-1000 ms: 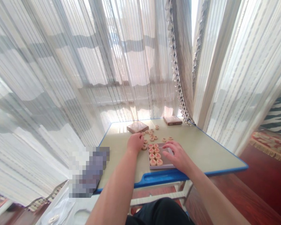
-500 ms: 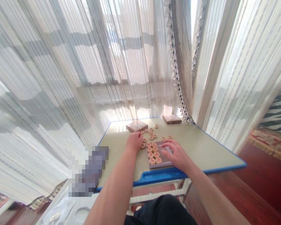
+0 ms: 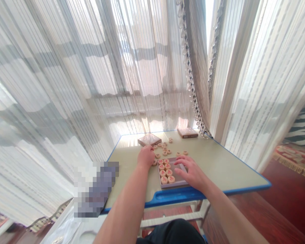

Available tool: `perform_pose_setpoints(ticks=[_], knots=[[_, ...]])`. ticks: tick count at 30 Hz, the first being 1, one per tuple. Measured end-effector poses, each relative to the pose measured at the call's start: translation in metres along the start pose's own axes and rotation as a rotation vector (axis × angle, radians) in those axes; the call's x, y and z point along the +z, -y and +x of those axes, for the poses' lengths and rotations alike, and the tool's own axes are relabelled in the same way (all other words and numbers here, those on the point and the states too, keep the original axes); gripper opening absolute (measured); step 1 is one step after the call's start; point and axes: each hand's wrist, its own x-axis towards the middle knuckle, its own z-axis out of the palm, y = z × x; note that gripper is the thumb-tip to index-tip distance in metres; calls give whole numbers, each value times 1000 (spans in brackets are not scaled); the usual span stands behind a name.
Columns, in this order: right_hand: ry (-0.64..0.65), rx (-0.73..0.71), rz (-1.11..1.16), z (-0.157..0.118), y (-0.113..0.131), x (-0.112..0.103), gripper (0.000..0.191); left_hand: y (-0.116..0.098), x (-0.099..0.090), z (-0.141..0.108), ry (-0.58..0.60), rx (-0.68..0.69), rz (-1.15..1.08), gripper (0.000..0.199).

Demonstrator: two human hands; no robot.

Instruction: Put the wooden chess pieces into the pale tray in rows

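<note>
Tray point(image 3: 171, 185) has shifted slightly left on counter point(image 3: 228, 162), 8 red-marked pieces point(image 3: 169, 172) inside. Left hand point(image 3: 145, 156): left of tray, fingers curled, contents cannot tell. Right hand point(image 3: 195, 173): at tray's right side, fingers spread, released.

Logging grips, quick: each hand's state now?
Left hand: curled near loose pieces; grip hidden, can't tell.
Right hand: open over the tray, nothing visibly held.
</note>
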Motion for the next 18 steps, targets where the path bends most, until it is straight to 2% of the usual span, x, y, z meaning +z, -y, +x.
perform_pose_setpoints(ticks=[4, 8, 14, 15, 18], knots=[[-45, 7, -28, 2, -5, 6, 27, 0, 1, -2, -26, 20, 13, 23], [-80, 56, -113, 12, -21, 9, 32, 2, 1, -4, -12, 37, 17, 21], [-133, 1, -386, 46, -70, -21, 35, 3, 4, -1, 22, 33, 21, 20], [-111, 32, -433, 52, -78, -26, 35, 3, 5, 1, 27, 26, 16, 20], [68, 98, -448, 69, -97, -30, 44, 4, 8, 6, 23, 27, -5, 21]])
